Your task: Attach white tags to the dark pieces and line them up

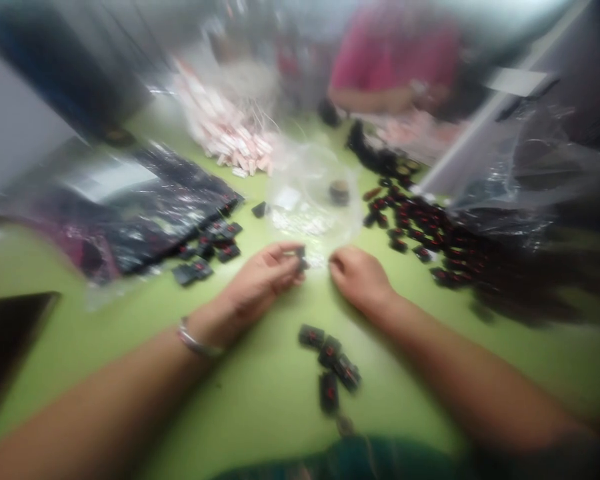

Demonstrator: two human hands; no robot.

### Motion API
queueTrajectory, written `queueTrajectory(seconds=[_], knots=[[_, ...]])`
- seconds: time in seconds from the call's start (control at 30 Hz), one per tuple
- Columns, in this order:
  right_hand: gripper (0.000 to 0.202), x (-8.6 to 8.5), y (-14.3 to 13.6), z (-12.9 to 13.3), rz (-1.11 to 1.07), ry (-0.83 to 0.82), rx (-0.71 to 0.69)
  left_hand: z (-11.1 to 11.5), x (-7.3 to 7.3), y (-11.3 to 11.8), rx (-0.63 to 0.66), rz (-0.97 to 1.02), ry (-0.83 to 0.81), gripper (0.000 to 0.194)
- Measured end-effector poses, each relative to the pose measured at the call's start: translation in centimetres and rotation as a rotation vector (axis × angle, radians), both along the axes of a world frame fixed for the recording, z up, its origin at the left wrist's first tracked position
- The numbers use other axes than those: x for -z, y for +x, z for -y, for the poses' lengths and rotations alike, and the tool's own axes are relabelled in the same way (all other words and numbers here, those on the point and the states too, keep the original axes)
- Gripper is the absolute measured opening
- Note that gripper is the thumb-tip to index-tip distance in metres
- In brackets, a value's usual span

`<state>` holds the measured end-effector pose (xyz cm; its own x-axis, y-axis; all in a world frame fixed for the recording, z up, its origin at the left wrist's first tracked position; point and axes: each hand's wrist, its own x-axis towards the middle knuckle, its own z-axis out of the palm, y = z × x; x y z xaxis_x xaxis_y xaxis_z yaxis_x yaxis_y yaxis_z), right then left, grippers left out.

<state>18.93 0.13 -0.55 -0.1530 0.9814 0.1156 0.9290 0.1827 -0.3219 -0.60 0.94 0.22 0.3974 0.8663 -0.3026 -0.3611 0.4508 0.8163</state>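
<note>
- Smooth green tabletop (260, 400) spreads under both forearms, with a person in a pink top (395, 50) blurred at 1 o'clock.
- My left hand (270, 270) reaches in from 8 o'clock, thumb and fingertips pinching a small dark piece (301, 257) at the centre; a shiny metal-looking bracelet (195, 340) circles that wrist.
- My right hand (360, 277) comes from 4 o'clock, low over the table, fingers curled inward; I cannot tell whether they close on anything.
- Just beyond my hands, at 12 o'clock, sits a clear, filmy plastic bag (350, 217) with small white bits (300, 223) showing in it.
- At 6 o'clock lie four blocky black pieces (329, 392) with red marks.
- Similar dark pieces make a small cluster (207, 243) at 9 o'clock, beside a glossy, creased bag (145, 207), and a larger pile (425, 227) at 3 o'clock.
- Slim pink-and-white pieces (240, 150) heap up at 11 o'clock.
</note>
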Motion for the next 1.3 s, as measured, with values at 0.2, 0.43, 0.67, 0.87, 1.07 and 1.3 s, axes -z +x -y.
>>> queueTrajectory(seconds=[0.2,0.43,0.67,0.87,1.07,1.3], knots=[[0.018,-0.2,-0.8,0.0,0.204,-0.016,-0.031,0.3,-0.1,0.3,0.027,-0.002,-0.006,0.039],[0.021,-0.3,0.1,-0.6,0.115,-0.033,-0.14,0.2,0.3,0.1,0.055,-0.018,0.025,0.039],[0.017,-0.1,0.2,-1.2,0.019,-0.07,-0.117,0.2,0.2,0.2,0.043,-0.033,0.01,0.04],[0.018,0.0,0.0,-0.9,0.004,-0.063,-0.125,0.2,0.5,0.1,0.044,-0.012,0.009,0.04],[0.018,0.1,0.0,-0.9,0.012,-0.069,-0.146,0.1,0.3,0.2,0.036,-0.018,0.003,0.04],[0.021,-0.8,-0.4,-0.4,0.172,-0.097,-0.198,0.2,0.1,0.2,0.029,-0.018,-0.006,0.041]])
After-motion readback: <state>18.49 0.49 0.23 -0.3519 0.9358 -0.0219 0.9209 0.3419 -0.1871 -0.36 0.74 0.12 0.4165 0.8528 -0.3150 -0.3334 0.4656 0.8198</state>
